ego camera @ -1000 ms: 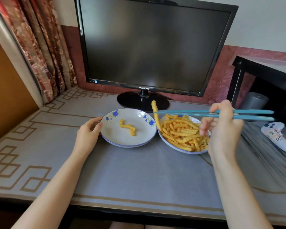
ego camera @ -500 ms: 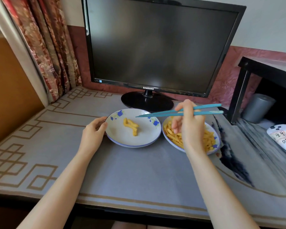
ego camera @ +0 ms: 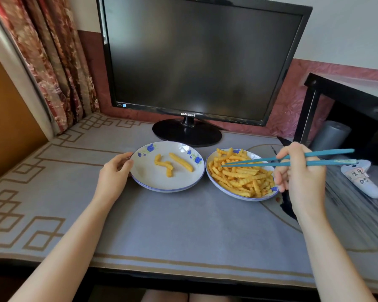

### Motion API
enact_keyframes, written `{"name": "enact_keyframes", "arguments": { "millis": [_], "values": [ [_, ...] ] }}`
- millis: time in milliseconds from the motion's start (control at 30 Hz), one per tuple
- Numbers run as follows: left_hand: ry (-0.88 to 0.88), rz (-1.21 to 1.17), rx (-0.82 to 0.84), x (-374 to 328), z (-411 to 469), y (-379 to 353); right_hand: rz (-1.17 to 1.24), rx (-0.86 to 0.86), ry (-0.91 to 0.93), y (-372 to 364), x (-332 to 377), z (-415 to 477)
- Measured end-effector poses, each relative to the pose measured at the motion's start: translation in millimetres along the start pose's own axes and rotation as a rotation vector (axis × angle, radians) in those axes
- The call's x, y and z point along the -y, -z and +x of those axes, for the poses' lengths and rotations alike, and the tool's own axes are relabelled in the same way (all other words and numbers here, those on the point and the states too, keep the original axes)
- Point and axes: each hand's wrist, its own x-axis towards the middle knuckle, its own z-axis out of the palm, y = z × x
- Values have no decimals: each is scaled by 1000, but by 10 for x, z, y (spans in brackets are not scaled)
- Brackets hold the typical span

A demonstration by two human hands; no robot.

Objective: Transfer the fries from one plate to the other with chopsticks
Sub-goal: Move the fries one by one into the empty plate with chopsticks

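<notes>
Right hand [ego camera: 299,177] is seen closed around the teal chopsticks [ego camera: 260,162], gripped near mid-length, with the thick ends pointing right. The tips are held close together over the left part of the fries pile [ego camera: 238,175]. Contact with a fry cannot be told.

The bulk of the fries is heaped on the right plate [ego camera: 238,196], white with a blue rim. A few loose fries [ego camera: 180,165] are laid apart on the left plate [ego camera: 144,184], which has the same pattern with blue flowers on the rim. The plates are set side by side, rims almost touching.

Left hand [ego camera: 116,171] is curled on the left plate's left rim, with the thumb pressed against the edge.

Both plates are placed on the grey-covered bench [ego camera: 183,225], just in front of the stand of a dark monitor [ego camera: 201,62]. A white controller [ego camera: 362,177] is seen lying on the bench to the right, past the right hand. A black side table [ego camera: 347,94] is at the far right, with a grey cylinder [ego camera: 332,136] under it. A patterned curtain [ego camera: 52,62] is hung at the left.
</notes>
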Motion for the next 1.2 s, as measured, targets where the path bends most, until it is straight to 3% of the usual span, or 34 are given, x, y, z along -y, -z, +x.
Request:
{"name": "enact_keyframes", "arguments": {
  "millis": [267, 700, 1000, 1200],
  "values": [
    [-1, 8, -8, -3, -1, 1, -29, -48, 104, -146, -56, 96],
    [16, -8, 3, 1, 7, 1, -39, -17, 43, -259, -220, 328],
    [22, -13, 6, 3, 10, 4, -142, 92, 53, -279, -79, 631],
    [22, -9, 0, 8, 17, -1, -106, 37, 48, -148, -114, 715]
  ]
}}
